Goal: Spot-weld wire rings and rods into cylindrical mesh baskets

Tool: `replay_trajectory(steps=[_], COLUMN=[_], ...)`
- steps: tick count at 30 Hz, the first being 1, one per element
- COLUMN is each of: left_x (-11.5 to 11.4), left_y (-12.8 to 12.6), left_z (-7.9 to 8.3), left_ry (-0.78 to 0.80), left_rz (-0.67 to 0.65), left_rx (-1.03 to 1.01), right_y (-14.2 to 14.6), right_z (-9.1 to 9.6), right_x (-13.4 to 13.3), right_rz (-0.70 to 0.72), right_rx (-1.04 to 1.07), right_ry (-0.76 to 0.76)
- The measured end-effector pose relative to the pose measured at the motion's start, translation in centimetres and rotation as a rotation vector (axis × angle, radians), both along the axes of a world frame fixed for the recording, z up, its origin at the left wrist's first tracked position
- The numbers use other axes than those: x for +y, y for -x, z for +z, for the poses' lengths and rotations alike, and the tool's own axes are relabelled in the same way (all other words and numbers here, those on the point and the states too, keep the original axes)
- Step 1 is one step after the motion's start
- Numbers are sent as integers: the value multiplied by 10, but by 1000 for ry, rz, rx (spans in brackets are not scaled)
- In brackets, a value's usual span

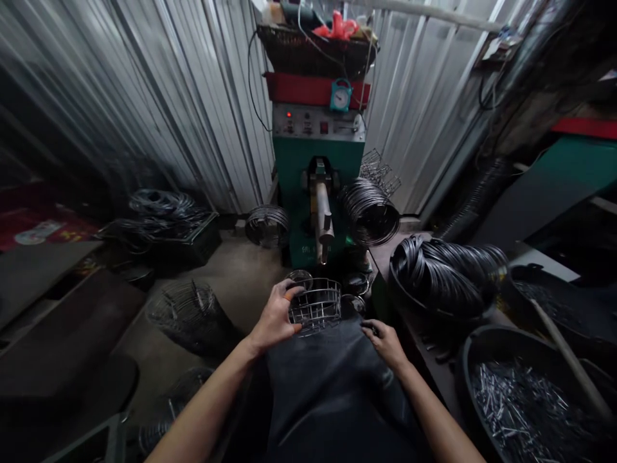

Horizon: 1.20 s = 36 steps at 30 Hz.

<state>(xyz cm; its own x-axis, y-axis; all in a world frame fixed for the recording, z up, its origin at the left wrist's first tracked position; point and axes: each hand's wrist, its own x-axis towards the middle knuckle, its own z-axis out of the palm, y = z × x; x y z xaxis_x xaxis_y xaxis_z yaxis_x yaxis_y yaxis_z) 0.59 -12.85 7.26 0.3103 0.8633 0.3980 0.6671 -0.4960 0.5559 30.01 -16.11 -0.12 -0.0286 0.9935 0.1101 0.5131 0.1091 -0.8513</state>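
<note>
My left hand (278,316) grips the left side of a small round wire basket (319,307), thumb below and fingers above, with orange coverings on some fingertips. The basket is held above my dark apron (332,392), in front of the green welding machine (289,173). To the right of the basket and apart from it, my right hand (383,341) has its thumb and fingers pinched together. Whatever lies between those darkened fingertips is too small and dim to name. The machine's metal electrode arm (324,222) points down toward me just beyond the basket.
Wire ring bundles (370,212) hang right of the machine. A tub of black wire rings (438,273) and a tub of short metal pins (523,405) stand at right. At left are a stack of wire baskets (186,312) and a crate of wire coils (166,215).
</note>
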Motion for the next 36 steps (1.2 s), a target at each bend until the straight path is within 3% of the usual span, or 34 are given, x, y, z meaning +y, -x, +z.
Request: replay_trajectory(steps=[2,4,7,11,16,20,25,28,33,36], left_x=[7,11,15,16,17,16,16,19,27,32], left_y=[-8,-17,-28,-34,-33,-33,-41,-46,-41,-33], left_z=[-7,-11,-18,-26,-28,-26,-26,-28,-30,-31], left_ry=[14,17,13,5,25,56,81,98,135,143], left_rz=[-26,-52,-78,-80,-80,-99,-107,-95,-98,-99], left_rx=[29,49,57,75,98,66,54,40,1,-28], right_y=[11,26,48,68,80,82,81,80,70,63], right_z=[39,70,90,79,53,45,44,42,41,47], right_x=[8,18,35,45,35,26,22,24,37,46], right_rz=[152,217,227,138,-28,29,14,-17,172,331], right_rx=[-79,-221,-377,-371,-169,-21,-233,-262,-88,-93], right_ry=[-29,-32,-33,-36,-87,-127,-252,-215,-125,-126])
